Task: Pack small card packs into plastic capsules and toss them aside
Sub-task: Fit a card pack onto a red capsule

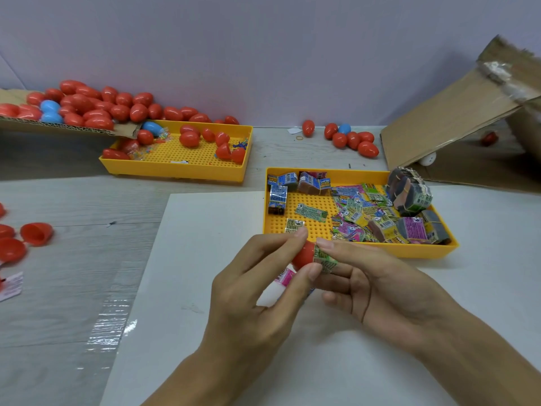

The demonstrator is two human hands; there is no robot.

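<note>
Over the white sheet on the worktop [73, 200], the left hand [257, 291] holds a glossy red capsule half [303, 254] in a narrow fingertip grip, while the right hand [377, 284] pinches a crinkly green card pack [326, 259] and feeds it into the shell's mouth. The pack sits only partly inside, so I judge the closing and the toss are not yet done. Many printed packs remain in the yellow pegged tray [310, 230]; smooth egg-shaped capsules [352, 139] lie near the wall, loose open halves [36, 232] at the left.
</note>
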